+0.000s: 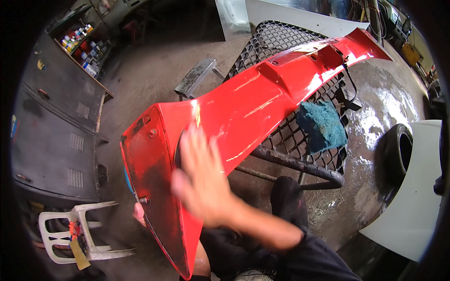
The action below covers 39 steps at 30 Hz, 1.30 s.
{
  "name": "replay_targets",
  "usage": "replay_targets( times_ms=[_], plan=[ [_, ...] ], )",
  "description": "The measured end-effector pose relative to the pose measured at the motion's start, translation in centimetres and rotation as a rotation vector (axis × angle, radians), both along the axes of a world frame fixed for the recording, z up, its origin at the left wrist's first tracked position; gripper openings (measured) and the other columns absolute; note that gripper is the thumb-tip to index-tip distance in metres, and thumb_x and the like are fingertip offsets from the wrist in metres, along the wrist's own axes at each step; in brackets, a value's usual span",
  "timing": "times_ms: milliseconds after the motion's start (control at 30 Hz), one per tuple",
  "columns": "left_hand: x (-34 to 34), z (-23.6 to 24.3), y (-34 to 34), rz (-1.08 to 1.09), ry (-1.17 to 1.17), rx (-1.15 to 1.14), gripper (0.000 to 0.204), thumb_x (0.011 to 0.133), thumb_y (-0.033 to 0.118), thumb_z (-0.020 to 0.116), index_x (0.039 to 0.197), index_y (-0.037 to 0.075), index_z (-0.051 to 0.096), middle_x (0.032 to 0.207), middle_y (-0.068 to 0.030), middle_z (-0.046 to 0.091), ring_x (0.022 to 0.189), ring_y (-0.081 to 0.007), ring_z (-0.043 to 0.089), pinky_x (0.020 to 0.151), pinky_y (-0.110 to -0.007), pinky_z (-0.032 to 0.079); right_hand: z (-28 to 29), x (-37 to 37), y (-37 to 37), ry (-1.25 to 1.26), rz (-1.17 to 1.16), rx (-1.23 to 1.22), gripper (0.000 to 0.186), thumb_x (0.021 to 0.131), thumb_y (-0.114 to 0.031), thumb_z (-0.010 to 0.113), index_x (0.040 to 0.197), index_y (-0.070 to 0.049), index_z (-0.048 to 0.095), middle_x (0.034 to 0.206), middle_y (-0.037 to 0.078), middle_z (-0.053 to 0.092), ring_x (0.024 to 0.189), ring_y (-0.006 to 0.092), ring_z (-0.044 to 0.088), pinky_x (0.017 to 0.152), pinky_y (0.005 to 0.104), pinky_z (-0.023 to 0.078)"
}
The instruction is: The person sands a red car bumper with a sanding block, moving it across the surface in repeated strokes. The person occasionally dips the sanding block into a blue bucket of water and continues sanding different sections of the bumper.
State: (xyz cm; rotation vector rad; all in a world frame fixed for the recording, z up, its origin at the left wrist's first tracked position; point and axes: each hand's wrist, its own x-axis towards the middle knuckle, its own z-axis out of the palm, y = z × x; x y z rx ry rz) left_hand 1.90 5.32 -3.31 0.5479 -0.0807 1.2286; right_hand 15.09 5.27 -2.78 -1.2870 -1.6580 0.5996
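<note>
A long glossy red car body part [253,112], like a spoiler, lies across a black metal mesh frame [276,33], its dark-smudged end panel toward me. My right hand [201,173], blurred, rests palm down on the red surface with fingers stretched out; a dark edge shows beside and under them, too hidden to make out. My left hand [138,211] grips the left edge of the end panel, mostly hidden beneath it with just a fingertip showing. A teal fibrous pad [321,126] sits on the mesh to the right of the part.
A white plastic chair [56,225] with small items stands lower left, beside grey cabinets [61,140] and a shelf of bottles [79,47]. A small metal stand [197,75] is behind. A tyre [398,150] and white panel [403,210] are at right.
</note>
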Motion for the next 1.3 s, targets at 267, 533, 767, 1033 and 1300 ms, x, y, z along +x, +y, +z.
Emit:
replay_targets(
  times_ms=[267,533,767,1033,1300],
  plan=[
    [0.7,-0.2,0.2,0.023,0.031,-0.022,0.062,0.094,0.038,0.048,0.141,0.003,0.028,0.142,-0.0174,0.037,0.129,-0.0257,0.037,0.107,-0.043,0.033,-0.5,-0.8,-2.5,0.071,0.060,0.059,0.082,0.090,-0.046,0.038,0.145,0.007,0.007,0.151,0.030,0.002,0.141,0.0431,0.004,0.112,0.0528,0.004],
    [0.2,-0.1,-1.1,0.081,0.066,-0.044,0.062,0.094,0.039,0.047,0.141,0.003,0.028,0.142,-0.0170,0.036,0.129,-0.0256,0.037,0.107,-0.043,0.032,0.5,-1.5,-3.6,0.223,0.081,0.079,0.083,0.090,-0.051,0.033,0.143,0.009,0.012,0.150,0.030,0.006,0.142,0.0414,0.005,0.112,0.0530,0.002],
    [-0.3,0.0,-1.6,0.125,0.091,-0.041,0.063,0.094,0.039,0.047,0.141,0.003,0.028,0.143,-0.0167,0.036,0.129,-0.0256,0.037,0.107,-0.043,0.032,0.1,-3.1,-7.4,0.345,0.150,0.205,0.082,0.092,-0.055,0.029,0.144,0.006,0.011,0.148,0.034,0.005,0.140,0.0463,0.007,0.110,0.0560,0.001],
    [-0.9,-0.1,-1.5,0.153,0.110,-0.045,0.063,0.093,0.040,0.047,0.141,0.003,0.028,0.143,-0.0162,0.036,0.129,-0.0255,0.037,0.107,-0.043,0.031,-1.1,-4.3,-10.0,0.432,0.188,0.272,0.078,0.092,-0.043,0.038,0.144,0.009,0.011,0.151,0.030,0.005,0.141,0.0420,0.009,0.111,0.0552,0.003],
    [-1.2,-0.8,-1.0,0.127,0.097,-0.063,0.064,0.093,0.041,0.046,0.141,0.003,0.028,0.143,-0.0158,0.035,0.129,-0.0255,0.037,0.108,-0.043,0.031,-1.0,-3.9,-9.1,0.256,0.077,0.248,0.085,0.091,-0.055,0.030,0.144,0.007,0.010,0.150,0.032,0.001,0.141,0.0443,0.003,0.111,0.0549,0.004]
  ],
)
